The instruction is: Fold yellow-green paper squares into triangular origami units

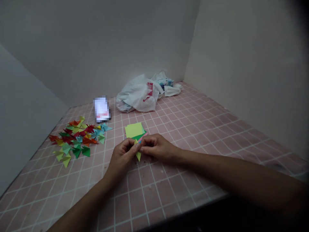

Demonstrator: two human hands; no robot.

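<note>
Both hands meet over the middle of the table, fingers pinched on one small folded piece of yellow paper (pixel 138 156). My left hand (pixel 124 153) grips it from the left, thumb on top. From the right, my right hand (pixel 158 147) pinches it with thumb and forefinger. The paper's pointed lower end sticks out below the thumbs, and much of the rest is hidden by the fingers. Just beyond the hands lies a stack of square coloured paper (pixel 134 129), yellow on top, with green, pink and blue edges showing.
To the left lies a spread of several folded paper cranes (pixel 76 150) in red, orange, yellow, green and blue. Behind them a lit phone (pixel 101 109) leans upright. White plastic bags (pixel 137 93) sit near the back wall. A pink checked cloth (pixel 166 190) covers the table; walls enclose it.
</note>
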